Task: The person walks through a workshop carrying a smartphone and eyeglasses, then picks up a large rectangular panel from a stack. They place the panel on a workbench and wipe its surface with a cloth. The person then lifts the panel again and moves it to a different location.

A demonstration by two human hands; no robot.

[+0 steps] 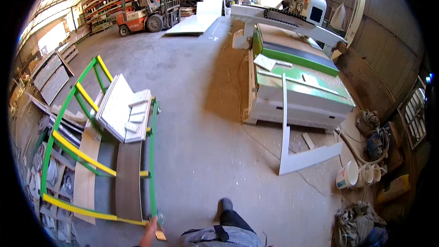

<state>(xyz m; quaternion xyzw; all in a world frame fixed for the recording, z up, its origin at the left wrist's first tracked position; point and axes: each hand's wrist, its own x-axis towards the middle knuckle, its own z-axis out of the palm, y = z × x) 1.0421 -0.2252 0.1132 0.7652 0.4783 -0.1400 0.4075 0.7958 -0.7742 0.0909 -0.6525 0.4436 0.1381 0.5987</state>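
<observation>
My left hand [149, 233] is at the lower edge, closed around the near right corner of a green and yellow metal cart [84, 153]; its fingers show only in part. A small piece of light wood [160, 235] is right beside that hand. On the cart lean stacked white panels [114, 107], with several smaller white pieces [138, 110] against them. A long dark brown board [129, 180] and a pale wooden board [87, 176] lie lengthwise across the cart's bars. My right hand is out of the picture.
A large cutting machine with a green bed [297, 82] stands right; a white L-shaped offcut [284, 146] leans against it. White buckets [347, 174] and a sack pile [359, 224] are at right. An orange forklift [145, 18] and white sheets [196, 24] are farther back.
</observation>
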